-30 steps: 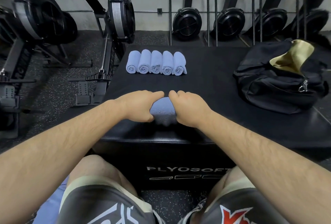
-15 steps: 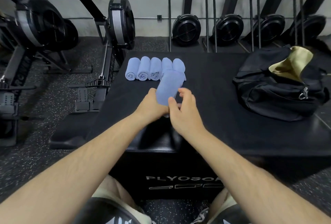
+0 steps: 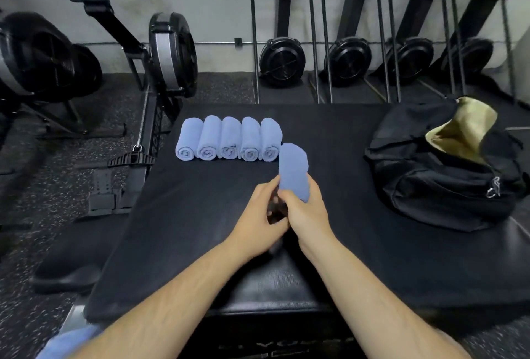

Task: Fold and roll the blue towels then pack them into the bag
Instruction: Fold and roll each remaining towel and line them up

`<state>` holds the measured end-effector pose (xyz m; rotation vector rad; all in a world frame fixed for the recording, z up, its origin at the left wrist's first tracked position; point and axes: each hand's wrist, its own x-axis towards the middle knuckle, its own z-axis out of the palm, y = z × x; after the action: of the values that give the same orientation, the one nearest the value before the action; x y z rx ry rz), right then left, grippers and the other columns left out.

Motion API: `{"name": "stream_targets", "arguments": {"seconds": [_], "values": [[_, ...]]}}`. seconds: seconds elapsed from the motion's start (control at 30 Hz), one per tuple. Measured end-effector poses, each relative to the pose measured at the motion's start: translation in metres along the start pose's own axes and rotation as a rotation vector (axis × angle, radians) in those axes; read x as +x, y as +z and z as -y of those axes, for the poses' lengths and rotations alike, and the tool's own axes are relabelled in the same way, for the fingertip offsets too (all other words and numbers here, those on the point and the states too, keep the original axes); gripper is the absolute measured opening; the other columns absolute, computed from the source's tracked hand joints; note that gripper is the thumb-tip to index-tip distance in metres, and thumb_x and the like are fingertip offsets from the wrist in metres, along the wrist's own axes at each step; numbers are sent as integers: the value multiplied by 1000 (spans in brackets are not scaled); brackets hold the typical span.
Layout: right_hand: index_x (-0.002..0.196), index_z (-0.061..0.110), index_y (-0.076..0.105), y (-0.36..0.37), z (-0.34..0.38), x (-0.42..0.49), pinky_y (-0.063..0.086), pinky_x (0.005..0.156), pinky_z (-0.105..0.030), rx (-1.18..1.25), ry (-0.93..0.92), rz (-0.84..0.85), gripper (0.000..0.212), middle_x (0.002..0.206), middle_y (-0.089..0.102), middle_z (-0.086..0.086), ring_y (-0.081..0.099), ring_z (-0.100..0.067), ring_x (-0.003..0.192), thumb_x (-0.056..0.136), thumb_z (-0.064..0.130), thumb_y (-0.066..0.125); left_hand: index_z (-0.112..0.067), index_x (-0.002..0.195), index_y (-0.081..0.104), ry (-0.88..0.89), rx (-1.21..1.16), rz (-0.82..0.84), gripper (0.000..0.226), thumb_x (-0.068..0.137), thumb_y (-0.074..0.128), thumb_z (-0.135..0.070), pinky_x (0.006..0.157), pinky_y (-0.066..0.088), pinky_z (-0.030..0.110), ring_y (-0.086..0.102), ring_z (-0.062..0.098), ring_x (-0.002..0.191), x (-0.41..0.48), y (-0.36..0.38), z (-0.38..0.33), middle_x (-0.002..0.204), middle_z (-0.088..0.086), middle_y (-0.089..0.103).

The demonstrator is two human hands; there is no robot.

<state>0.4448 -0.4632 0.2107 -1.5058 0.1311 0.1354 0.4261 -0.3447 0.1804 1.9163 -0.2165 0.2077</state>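
Observation:
A rolled blue towel (image 3: 294,169) stands tilted above the black padded box (image 3: 200,215), just right of the near end of a row of several rolled blue towels (image 3: 229,140). My right hand (image 3: 308,212) grips its lower end from the right. My left hand (image 3: 259,215) is beside it, fingers curled, thumb and fingertips against the roll's lower left edge. The black bag (image 3: 430,186) lies on the right of the box, open at the top, showing a gold lining (image 3: 461,129). What is inside the bag is hidden.
Rowing machines (image 3: 169,52) stand on the speckled floor to the left and upright along the back wall (image 3: 282,63). A bit of blue cloth (image 3: 71,341) shows at the bottom left by my arm. The box's front edge is close to my body.
The roll went from lying under both hands at the box's front edge to being lifted and carried forward and right, up to the right end of the towel row.

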Motion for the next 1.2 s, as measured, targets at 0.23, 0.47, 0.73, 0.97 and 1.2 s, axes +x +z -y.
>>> {"name": "stream_targets", "arguments": {"seconds": [0.23,0.47,0.73,0.97,1.2], "values": [[78,14,35,-9,10,100,23,56,-30,-23,19,-138,27,67,32,-5,27,-21,59,70,15,60,-10,145,49,44,651,-209,60,91,60,-35,109,38,36,43,21,136,73,-1,66,149,3,46],[120,14,37,7,-3,193,42,65,-22,-87,30,-175,50,101,58,1,56,-9,82,87,26,73,-16,147,47,135,943,-234,63,86,55,-31,126,8,45,19,28,154,146,-4,91,159,5,38],[92,12,61,36,-47,223,40,98,-44,-644,-280,-465,44,112,60,-4,47,-28,112,86,56,64,-21,148,47,114,869,-286,61,88,50,-33,126,10,43,19,28,154,155,-3,109,155,1,43],[103,12,68,40,-42,222,36,102,-41,-831,-205,-468,58,119,54,-4,42,-27,116,88,65,51,-21,149,45,98,871,-263,61,89,50,-32,125,14,47,18,28,154,155,-5,110,158,2,40],[156,3,25,27,-43,186,35,112,-43,-784,-187,-400,101,153,36,-11,30,-30,140,87,69,58,-18,151,44,79,934,-284,61,92,54,-26,125,19,49,21,30,154,144,-1,102,162,8,34]]}}
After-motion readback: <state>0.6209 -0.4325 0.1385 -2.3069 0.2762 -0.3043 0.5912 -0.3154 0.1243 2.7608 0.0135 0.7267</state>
